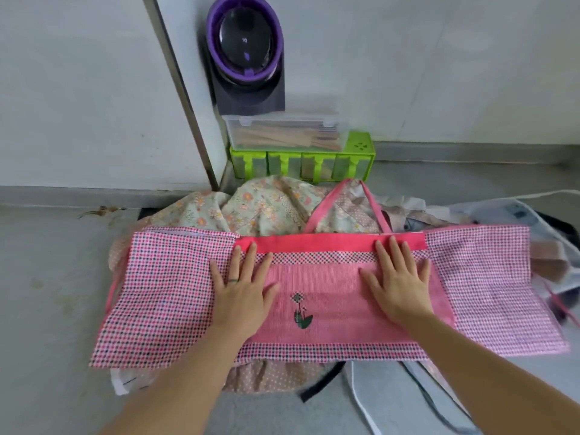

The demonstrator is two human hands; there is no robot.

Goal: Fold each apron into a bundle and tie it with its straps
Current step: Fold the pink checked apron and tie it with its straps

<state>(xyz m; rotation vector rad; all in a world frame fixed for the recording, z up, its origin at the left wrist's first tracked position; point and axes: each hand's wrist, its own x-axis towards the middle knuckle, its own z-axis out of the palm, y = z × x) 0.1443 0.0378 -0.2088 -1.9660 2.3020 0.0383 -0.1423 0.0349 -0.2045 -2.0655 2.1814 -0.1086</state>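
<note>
- Across the middle of the counter (53,293), a pink checked apron (163,296) lies spread flat on a heap of other aprons, its checked side panels reaching out left and right.
- Left hand (241,293): flat, fingers spread, pressing on the apron's striped pink centre panel just left of a stitched flower (302,312).
- Right hand (400,287): flat and spread as well, pressing on the same panel right of the flower, fingertips at the solid pink top band.
- The apron's pink neck strap (373,208) loops toward the counter's far edge, over a floral apron (251,205).
- Against the back wall stand a green rack (301,164), a clear box (282,133) on top of it, and a purple-rimmed appliance (244,48).
</note>
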